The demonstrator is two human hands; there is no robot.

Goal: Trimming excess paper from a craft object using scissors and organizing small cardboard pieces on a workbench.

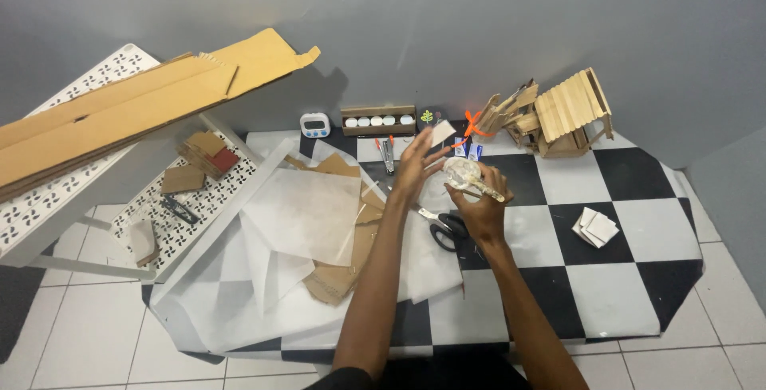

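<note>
head view: the right hand [477, 198] grips a small clear wad wrapped around a thin stick [471, 178], lifted above the checkered surface [630, 278] so both hands can work it. the left hand [416, 165] is open, fingers spread, pinching a small white square [441, 132] just beside the wad. black scissors [447, 229] lie under the right hand, within easy reach; white paper sheets [303, 214] and cardboard scraps [343, 278] lie to the left.
</note>
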